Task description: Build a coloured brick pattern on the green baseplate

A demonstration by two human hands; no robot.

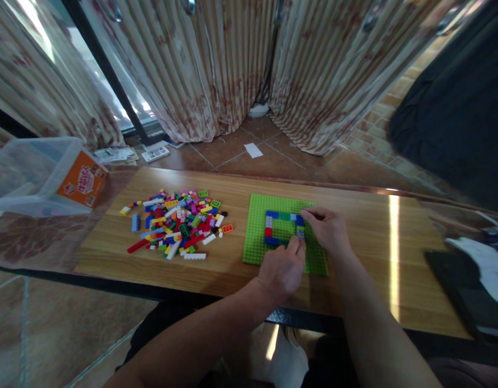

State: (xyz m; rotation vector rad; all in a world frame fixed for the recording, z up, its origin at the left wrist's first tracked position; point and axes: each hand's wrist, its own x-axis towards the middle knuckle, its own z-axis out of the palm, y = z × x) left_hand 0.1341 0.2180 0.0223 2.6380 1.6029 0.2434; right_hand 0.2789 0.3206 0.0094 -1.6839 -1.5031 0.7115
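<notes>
A green studded baseplate (pixel 257 202) lies on the wooden table in front of me. On it stands a low square outline of toy bricks (pixel 269 231) in blue, grey, red, green and light blue, with bare green studs inside. My left hand (pixel 282 268) reaches in from the near side, its fingers bent and pressed together on the bricks at the near right corner, covering that corner. At the far right corner my right hand (pixel 327 229) pinches with thumb and fingertips against a dark blue brick (pixel 299 220).
Left of the baseplate spreads a pile of mixed toy bricks (pixel 180 221). A clear plastic box (pixel 39 172) with an orange label stands at the table's left end. A black flat object (pixel 451 285) with white paper (pixel 479 264) lies at the right. Curtains (pixel 216 70) hang beyond.
</notes>
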